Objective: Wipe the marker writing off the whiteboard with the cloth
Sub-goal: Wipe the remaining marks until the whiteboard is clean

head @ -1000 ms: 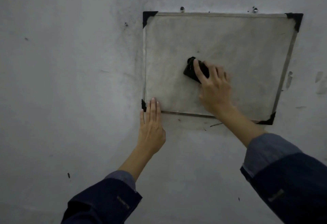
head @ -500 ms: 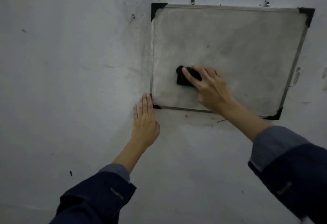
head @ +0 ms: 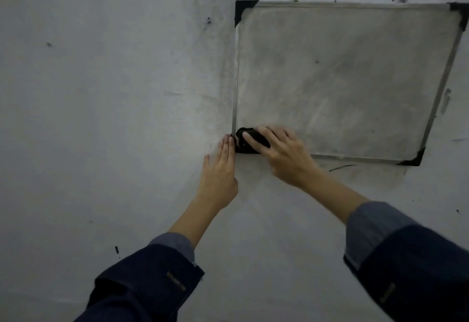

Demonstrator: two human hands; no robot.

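The wall (head: 114, 118) in front of me is scuffed and grey, and the whiteboard (head: 342, 80) hangs on it a little crooked, its lower right corner pulled in; the biggest risk I see is that a hard sideways rub near the edge swings the board on its fixings or knocks it loose, since I cannot tell how firmly it is held. Its surface shows no clear writing, only a grey haze of smeared ink, so pressing on with a loaded cloth may just spread the film rather than lift it. My right hand (head: 281, 154) lies over the dark cloth (head: 247, 141) at the lower left corner of the board, fingers nearly straight and pressing it flat against the surface, not balled round it; with so loose a hold the cloth could slip out and drop, or ride over the frame onto the wall and leave a smudge there. My left hand (head: 219, 169) rests flat on the wall just beside that corner, fingers together and holding nothing, its fingertips close enough to the frame that the cloth may bump them
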